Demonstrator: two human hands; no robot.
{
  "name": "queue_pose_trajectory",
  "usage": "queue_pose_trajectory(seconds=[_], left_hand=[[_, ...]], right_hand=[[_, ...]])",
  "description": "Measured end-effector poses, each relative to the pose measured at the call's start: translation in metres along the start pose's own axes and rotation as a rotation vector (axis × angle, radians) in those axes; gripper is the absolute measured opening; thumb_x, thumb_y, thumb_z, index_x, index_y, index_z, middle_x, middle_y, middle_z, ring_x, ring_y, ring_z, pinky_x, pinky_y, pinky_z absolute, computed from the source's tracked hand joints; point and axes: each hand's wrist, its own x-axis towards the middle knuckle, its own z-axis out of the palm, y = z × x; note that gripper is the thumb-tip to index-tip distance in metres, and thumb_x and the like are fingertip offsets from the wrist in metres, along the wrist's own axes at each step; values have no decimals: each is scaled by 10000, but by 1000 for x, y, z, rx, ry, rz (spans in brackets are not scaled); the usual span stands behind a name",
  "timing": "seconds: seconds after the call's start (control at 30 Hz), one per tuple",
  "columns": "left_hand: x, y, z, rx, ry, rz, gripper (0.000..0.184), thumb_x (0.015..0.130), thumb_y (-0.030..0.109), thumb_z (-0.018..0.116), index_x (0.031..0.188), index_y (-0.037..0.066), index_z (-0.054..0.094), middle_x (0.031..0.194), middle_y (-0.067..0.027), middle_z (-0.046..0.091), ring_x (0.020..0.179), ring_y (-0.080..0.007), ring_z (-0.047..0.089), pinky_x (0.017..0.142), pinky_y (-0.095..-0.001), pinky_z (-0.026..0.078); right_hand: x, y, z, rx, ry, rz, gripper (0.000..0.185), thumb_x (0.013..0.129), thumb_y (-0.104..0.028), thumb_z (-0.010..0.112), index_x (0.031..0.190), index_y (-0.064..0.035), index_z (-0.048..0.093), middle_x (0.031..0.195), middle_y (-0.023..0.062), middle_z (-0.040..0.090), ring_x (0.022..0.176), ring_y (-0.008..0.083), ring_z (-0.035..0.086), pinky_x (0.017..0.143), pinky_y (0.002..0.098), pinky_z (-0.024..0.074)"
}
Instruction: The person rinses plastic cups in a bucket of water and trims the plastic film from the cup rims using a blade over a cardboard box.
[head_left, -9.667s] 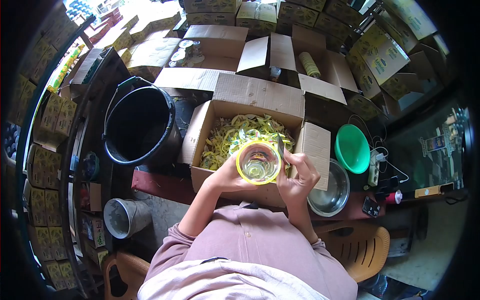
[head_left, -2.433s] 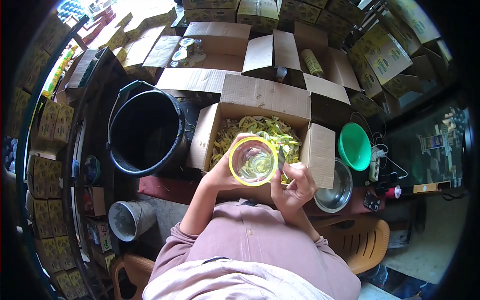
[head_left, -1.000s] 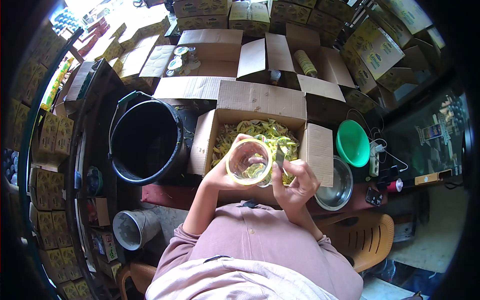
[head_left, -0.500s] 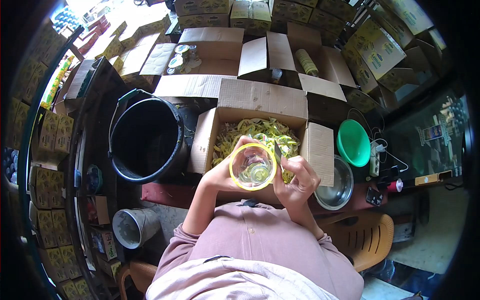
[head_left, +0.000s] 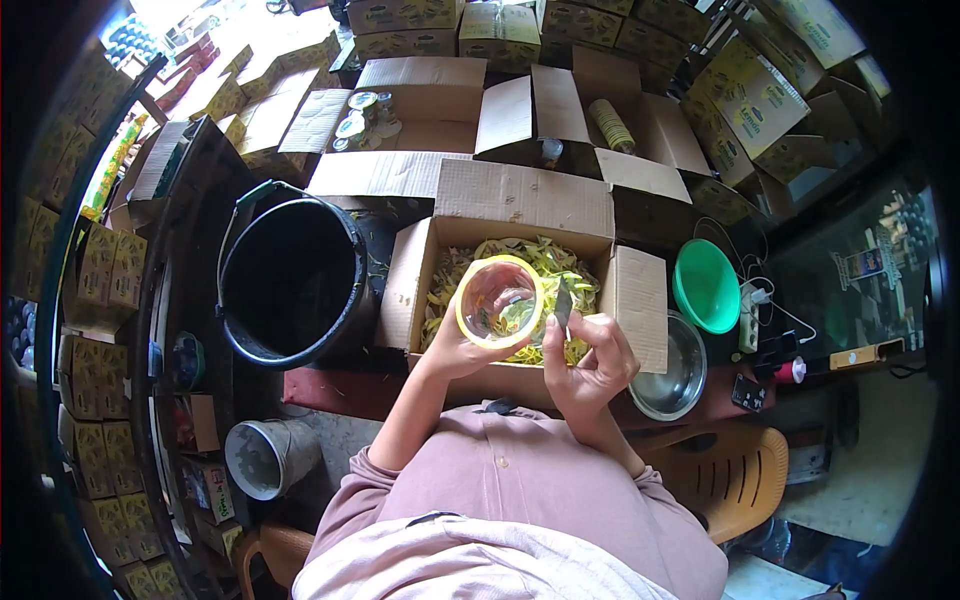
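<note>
Head view: the clear cup (head_left: pixel 500 302) is resting in the left hand (head_left: pixel 452 347), with a dark blade (head_left: pixel 563 300) standing at its 3 o'clock.
Taking 12 o'clock as the far side of the counter (head_left: pixel 645 222), I'm seeing the left hand gripping the cup's side from about 7 o'clock, so it is the nearer hand; the round mouth is facing up at the camera, the long axis running roughly along the line of sight. The right hand (head_left: pixel 594 362) is pinching the blade at the cup's 4 o'clock, its length pointing near 12, a narrow gap showing beside the yellow rim. Behind both hands an open box (head_left: pixel 525 197) is holding yellow-green strips (head_left: pixel 575 270), a black bucket (head_left: pixel 371 312) is standing at 9, and a green bowl (head_left: pixel 707 285) is sitting at 3.
</note>
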Motion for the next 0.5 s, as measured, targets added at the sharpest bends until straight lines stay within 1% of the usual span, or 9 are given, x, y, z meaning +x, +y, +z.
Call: queue_pose_trajectory(seconds=[0.07, 0.37, 0.47, 0.5], left_hand=[[-2, -3, 0, 3, 2, -6, 701, 588, 22, 753, 1185, 48, 388, 1112, -69, 467, 1074, -160, 456, 952, -310, 359], [-3, -1, -4, 235, -65, 31, 719, 572, 52, 769, 1183, 40, 389, 1120, -74, 432, 1078, -186, 454, 947, -315, 360], [-2, 0, -6, 266, -91, 32, 719, 567, 57, 773, 1178, 36, 393, 1121, -78, 421, 1077, -192, 452, 941, -314, 363], [-2, 1, -6, 277, -94, 32, 715, 566, 58, 773, 1174, 35, 398, 1122, -79, 420, 1076, -193, 452, 939, -314, 363]], right_hand=[[-1, 2, 4, 38, 21, -50, 167, 642, 36, 671, 773, -9, 578, 634, 68, 544, 544, 139, 530, 469, 236, 401], [0, 2, 4, 25, 14, -109, 169, 629, 36, 663, 775, -8, 591, 653, 83, 564, 558, 165, 559, 504, 251, 437], [2, 2, 3, -5, -4, -103, 238, 631, 63, 656, 853, -20, 635, 640, 53, 556, 556, 142, 559, 526, 250, 463], [2, 2, 2, 3, -5, -101, 242, 629, 65, 655, 854, -20, 635, 639, 54, 554, 558, 143, 559, 528, 251, 464]])
